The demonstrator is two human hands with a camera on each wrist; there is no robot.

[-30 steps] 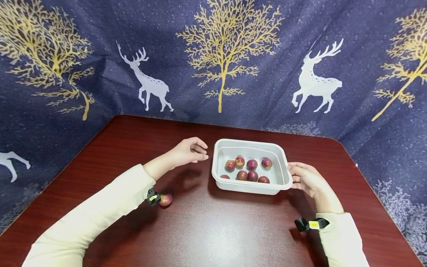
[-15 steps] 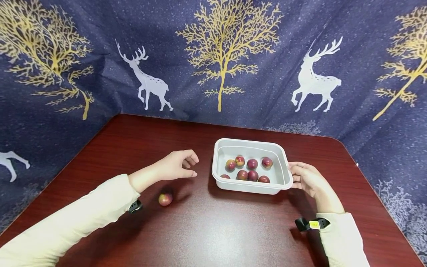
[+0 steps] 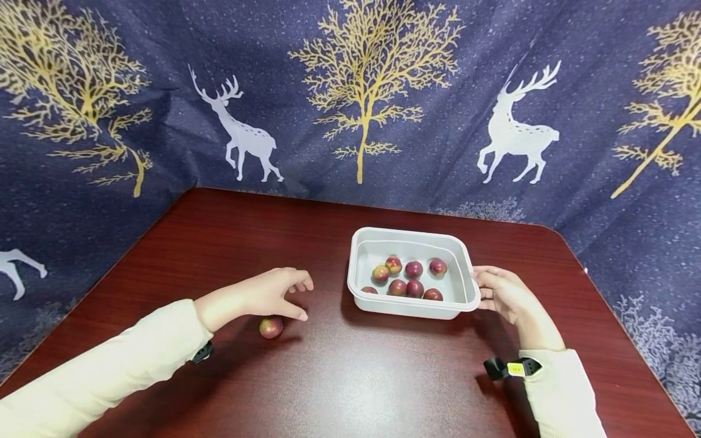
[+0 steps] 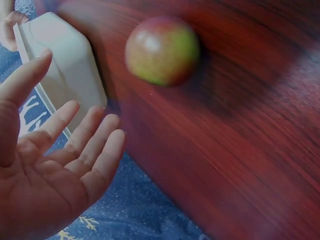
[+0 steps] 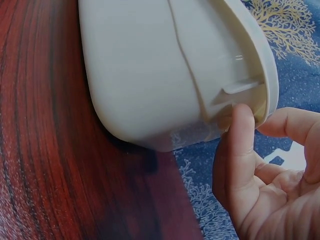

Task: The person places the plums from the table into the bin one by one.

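A white plastic container stands on the table with several red-and-yellow plums in it. My right hand grips the rim at its right end; in the right wrist view, fingers lie against the outer wall, under the lip. Left of the container my left hand hovers with relaxed, spread fingers and holds nothing. A single plum lies on the table just below that hand, partly covered by it. In the left wrist view this plum, red and green, sits apart from the fingertips.
The dark red wooden table ends at a far edge, beyond which hangs a blue cloth with printed trees and deer. Black straps with small devices sit at the wrists.
My left hand has moved left and toward me, away from the container to above the lone plum. One plum in the container has rolled slightly. My right hand stays at the rim.
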